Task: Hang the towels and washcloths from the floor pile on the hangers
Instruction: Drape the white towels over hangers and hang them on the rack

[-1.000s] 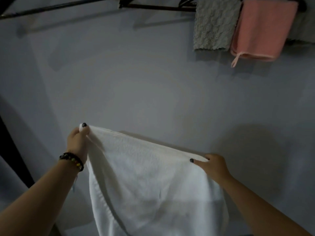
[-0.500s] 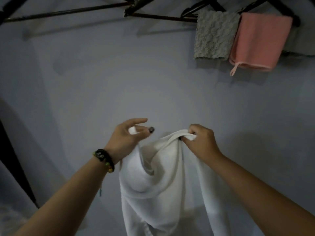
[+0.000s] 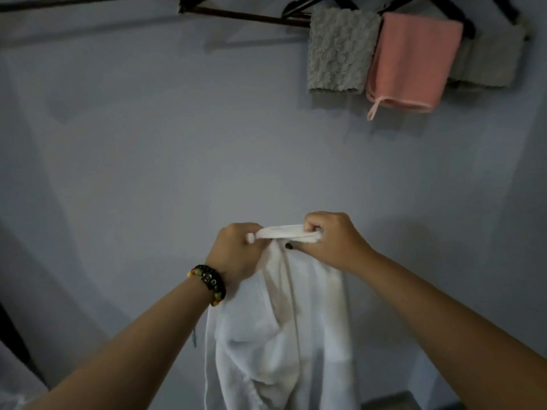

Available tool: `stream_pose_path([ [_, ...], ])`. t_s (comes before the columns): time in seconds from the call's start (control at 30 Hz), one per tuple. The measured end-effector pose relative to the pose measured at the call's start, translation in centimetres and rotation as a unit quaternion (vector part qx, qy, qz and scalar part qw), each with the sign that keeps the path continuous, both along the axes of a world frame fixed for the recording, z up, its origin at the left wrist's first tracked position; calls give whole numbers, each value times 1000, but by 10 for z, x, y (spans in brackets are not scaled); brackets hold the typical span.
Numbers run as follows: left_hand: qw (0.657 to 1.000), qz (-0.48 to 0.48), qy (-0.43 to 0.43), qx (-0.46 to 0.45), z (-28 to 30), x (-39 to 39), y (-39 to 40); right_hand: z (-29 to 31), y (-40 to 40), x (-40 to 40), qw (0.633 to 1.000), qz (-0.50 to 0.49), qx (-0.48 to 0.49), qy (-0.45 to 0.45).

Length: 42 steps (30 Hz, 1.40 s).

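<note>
Both hands are up in front of the wall, close together, with a white towel gathered between them. The left hand has its fingers curled tight round one bunched corner, and the right hand pinches the other end of the top hem, thumb underneath; a short strip of hem is stretched flat from fist to fist. Below that the cloth hangs in deep, loose folds down past the bottom of the view, so it looks soft and limp, with some weight of its own but nothing a hand would strain at. It will sag wherever it is not held, and I'd say the hem is the right place to keep hold of, since it is the firmest edge. Far up on the right, dark hangers already carry a grey washcloth, a pink washcloth and another greyish cloth beside it. The floor pile is out of sight.
</note>
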<state>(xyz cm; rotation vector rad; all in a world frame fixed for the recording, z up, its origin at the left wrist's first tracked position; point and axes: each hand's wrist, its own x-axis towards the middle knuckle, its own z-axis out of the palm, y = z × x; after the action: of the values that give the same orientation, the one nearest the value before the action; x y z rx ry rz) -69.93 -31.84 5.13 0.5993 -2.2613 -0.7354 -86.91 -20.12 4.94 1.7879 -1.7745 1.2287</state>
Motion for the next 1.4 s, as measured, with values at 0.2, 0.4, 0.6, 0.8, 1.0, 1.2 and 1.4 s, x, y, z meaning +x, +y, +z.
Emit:
stream_pose_path([
  [0.2,993,102,56,30,2,-4,-23,-26,19,-34,961,-84,247,-92],
  [0.4,983,160,49,74,-7,22,-58,-39,54,-72,954,-146,251,-75],
  [0.6,985,164,10,55,-25,30,-67,-27,61,-86,960,-166,216,-59],
  [0.8,983,173,-1,61,-36,41,-72,-9,45,-78,953,-262,131,-81],
  [1.0,938,292,2,189,-69,66,-99,-26,35,-89,909,-318,146,-228],
  [1.2,887,292,-110,341,-122,60,-101,-64,23,-87,865,-305,267,-295],
  [1.4,829,251,-61,496,-159,26,-54,-107,28,-61,762,-196,296,-541],
])
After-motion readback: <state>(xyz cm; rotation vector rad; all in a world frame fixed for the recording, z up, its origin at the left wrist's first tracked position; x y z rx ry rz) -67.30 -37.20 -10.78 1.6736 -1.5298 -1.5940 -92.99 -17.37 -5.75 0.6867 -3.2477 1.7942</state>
